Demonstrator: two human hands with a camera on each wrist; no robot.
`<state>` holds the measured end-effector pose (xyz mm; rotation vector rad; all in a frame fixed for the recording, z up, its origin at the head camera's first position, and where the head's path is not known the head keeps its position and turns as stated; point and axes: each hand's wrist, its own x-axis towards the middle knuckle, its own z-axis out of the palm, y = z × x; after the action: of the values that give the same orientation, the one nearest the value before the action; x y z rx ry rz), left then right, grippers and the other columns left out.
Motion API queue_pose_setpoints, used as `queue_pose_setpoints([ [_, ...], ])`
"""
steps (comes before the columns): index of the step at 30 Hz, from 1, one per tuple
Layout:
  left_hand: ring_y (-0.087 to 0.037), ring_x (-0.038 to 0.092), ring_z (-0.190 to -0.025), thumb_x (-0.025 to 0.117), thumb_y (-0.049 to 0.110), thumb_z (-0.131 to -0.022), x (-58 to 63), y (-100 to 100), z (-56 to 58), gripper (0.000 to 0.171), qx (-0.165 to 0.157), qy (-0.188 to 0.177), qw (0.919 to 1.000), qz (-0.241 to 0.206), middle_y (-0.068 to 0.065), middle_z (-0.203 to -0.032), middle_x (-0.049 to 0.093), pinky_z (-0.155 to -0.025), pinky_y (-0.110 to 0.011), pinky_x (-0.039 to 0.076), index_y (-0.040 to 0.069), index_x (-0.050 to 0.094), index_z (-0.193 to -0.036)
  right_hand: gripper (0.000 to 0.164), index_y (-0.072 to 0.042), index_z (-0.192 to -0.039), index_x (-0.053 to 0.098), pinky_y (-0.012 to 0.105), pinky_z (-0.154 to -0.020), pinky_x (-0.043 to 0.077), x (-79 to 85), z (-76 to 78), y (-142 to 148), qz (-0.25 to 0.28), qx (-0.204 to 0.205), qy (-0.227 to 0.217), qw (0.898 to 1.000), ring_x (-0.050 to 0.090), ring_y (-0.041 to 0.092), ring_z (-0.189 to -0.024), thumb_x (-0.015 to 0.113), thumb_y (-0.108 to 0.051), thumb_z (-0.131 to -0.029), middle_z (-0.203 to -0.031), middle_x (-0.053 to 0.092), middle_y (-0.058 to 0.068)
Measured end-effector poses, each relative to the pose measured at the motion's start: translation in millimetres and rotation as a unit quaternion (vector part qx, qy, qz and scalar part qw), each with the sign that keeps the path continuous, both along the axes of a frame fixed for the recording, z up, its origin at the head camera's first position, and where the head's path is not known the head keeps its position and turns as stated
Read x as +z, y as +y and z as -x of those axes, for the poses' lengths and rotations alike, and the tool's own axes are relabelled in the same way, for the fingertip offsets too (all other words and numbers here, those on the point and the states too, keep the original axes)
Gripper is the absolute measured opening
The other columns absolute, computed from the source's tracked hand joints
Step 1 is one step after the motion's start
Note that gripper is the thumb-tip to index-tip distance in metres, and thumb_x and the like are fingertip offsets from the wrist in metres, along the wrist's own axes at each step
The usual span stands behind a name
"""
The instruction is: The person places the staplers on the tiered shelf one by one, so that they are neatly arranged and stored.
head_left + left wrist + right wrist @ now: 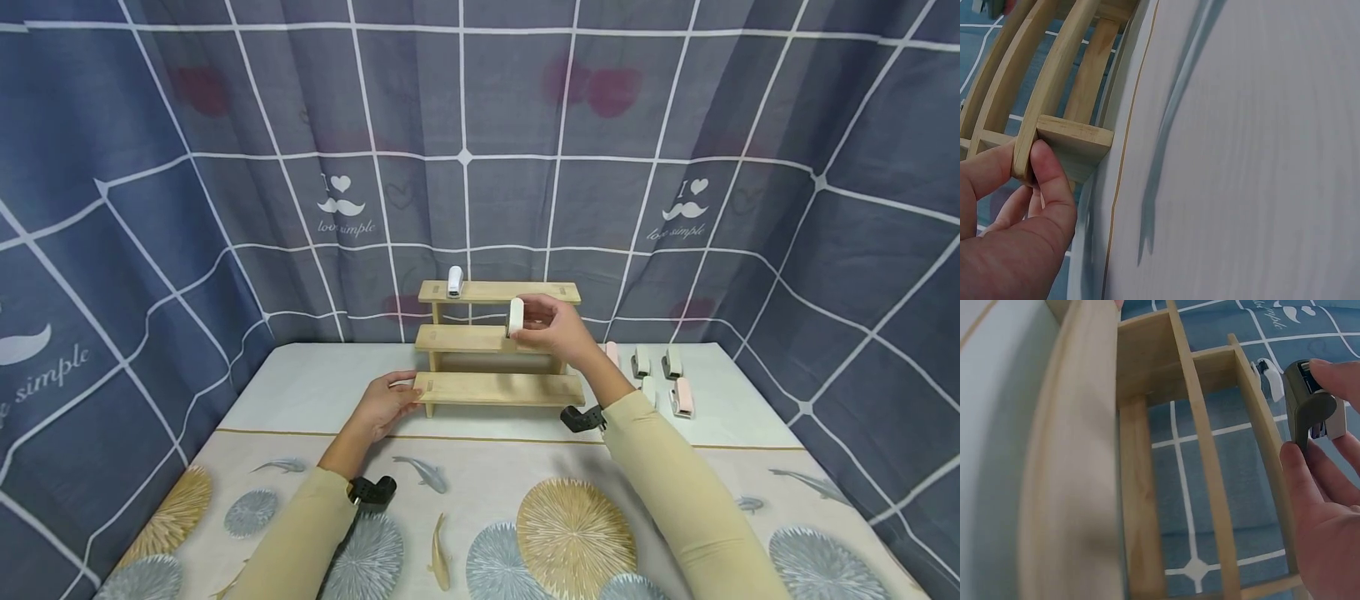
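A three-tier wooden display stand (498, 388) stands on the table. My left hand (384, 404) pinches the left end of its lowest board, thumb and fingers on either side of the board's edge in the left wrist view. My right hand (555, 325) holds a small stapler (515, 317), pale on one side and grey-green on the other (1307, 406), between thumb and fingers. It is up near the right half of the stand, between the middle and top boards in the head view. A white stapler (455, 282) rests on the top board, left of centre.
Right of the stand, partly behind my right forearm, are several more staplers, among them a pink one (682, 397) and a cream one (672, 362). A checked curtain (510, 200) hangs behind and at both sides. A patterned cloth (465, 467) covers the table's front.
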<state>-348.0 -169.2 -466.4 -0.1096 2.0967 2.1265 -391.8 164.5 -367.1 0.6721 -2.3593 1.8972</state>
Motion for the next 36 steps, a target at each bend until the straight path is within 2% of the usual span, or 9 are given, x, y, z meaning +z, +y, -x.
queue_pose_setpoints([
  [4,-0.011,0.069,-0.080,0.063,-0.005,-0.097,-0.3,0.2,0.9,0.052,0.002,-0.004,1.0000,-0.001,-0.010,-0.103,0.065,-0.074,-0.022,0.062,-0.005,0.047,-0.146,0.067,-0.003,-0.141,0.057,0.029,-0.098,0.060,10.7,9.3,-7.1,-0.016,-0.001,0.007,1.000,0.063,0.038,-0.125,0.085,-0.001,-0.080,-0.139,0.062,0.020],
  [12,-0.011,0.069,-0.080,0.063,-0.006,-0.097,1.1,0.6,-0.5,0.052,0.000,-0.003,1.0000,-0.003,-0.011,-0.103,0.065,-0.074,-0.023,0.062,-0.006,0.046,-0.146,0.068,0.000,-0.144,0.055,0.033,-0.097,0.061,30.4,29.2,-15.4,-0.004,-0.001,-0.004,1.000,0.061,0.037,-0.129,0.083,0.001,-0.082,-0.141,0.061,0.021],
  [17,-0.011,0.069,-0.081,0.063,-0.005,-0.097,1.8,0.1,0.1,0.052,-0.003,-0.002,1.0000,-0.003,-0.012,-0.104,0.065,-0.074,-0.022,0.062,-0.006,0.046,-0.146,0.067,0.000,-0.144,0.054,0.038,-0.105,0.057,38.8,41.4,-16.6,-0.027,-0.025,0.010,0.999,0.061,0.035,-0.130,0.083,0.000,-0.083,-0.141,0.061,0.022],
  [23,-0.012,0.069,-0.080,0.064,-0.006,-0.097,0.8,0.7,0.6,0.052,-0.002,-0.004,1.0000,-0.003,-0.011,-0.104,0.066,-0.074,-0.023,0.062,-0.007,0.046,-0.146,0.068,-0.002,-0.147,0.051,0.045,-0.110,0.052,41.4,54.5,-16.8,-0.076,-0.041,0.010,0.996,0.060,0.033,-0.132,0.082,-0.008,-0.087,-0.141,0.061,0.021],
  [29,-0.011,0.069,-0.080,0.063,-0.005,-0.097,2.9,0.6,0.4,0.052,-0.003,-0.005,1.0000,-0.001,-0.011,-0.103,0.065,-0.074,-0.023,0.062,-0.006,0.046,-0.146,0.069,-0.002,-0.148,0.049,0.044,-0.111,0.051,41.9,64.1,-20.2,-0.095,-0.053,-0.008,0.994,0.058,0.032,-0.133,0.082,-0.009,-0.087,-0.143,0.061,0.020],
  [36,-0.011,0.069,-0.081,0.063,-0.005,-0.098,3.7,1.0,-0.2,0.052,-0.007,0.000,1.0000,0.000,-0.011,-0.103,0.066,-0.074,-0.023,0.062,-0.007,0.045,-0.146,0.066,0.001,-0.146,0.050,0.043,-0.111,0.051,39.8,71.8,-23.5,-0.106,-0.067,-0.010,0.992,0.059,0.033,-0.132,0.080,-0.006,-0.088,-0.141,0.061,0.021],
])
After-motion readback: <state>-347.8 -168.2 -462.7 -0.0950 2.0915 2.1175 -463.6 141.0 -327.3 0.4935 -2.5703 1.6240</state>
